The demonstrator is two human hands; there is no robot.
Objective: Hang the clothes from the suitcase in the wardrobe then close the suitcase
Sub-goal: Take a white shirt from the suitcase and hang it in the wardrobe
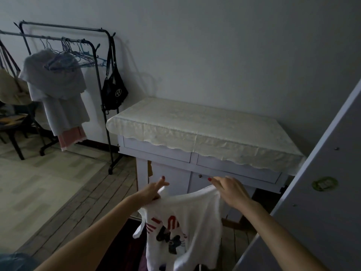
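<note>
A white T-shirt [195, 222] with a red and black print hangs in front of me, held up by its shoulders. My left hand [154, 189] pinches the left shoulder, with the forefinger sticking out. My right hand [230, 189] grips the right shoulder from above. A black clothes rack [93, 47] stands at the back left with several empty hangers [78, 55] and pale garments [56, 85] on it. A dark patch below the shirt [129, 249] may be the suitcase; I cannot tell.
A white cabinet [175, 159] with a cream lace cloth [205, 130] stands against the wall right ahead. A black bag [114, 90] hangs on the rack's end. A pale panel or door [316, 192] rises at the right. A chair [13, 122] is at far left.
</note>
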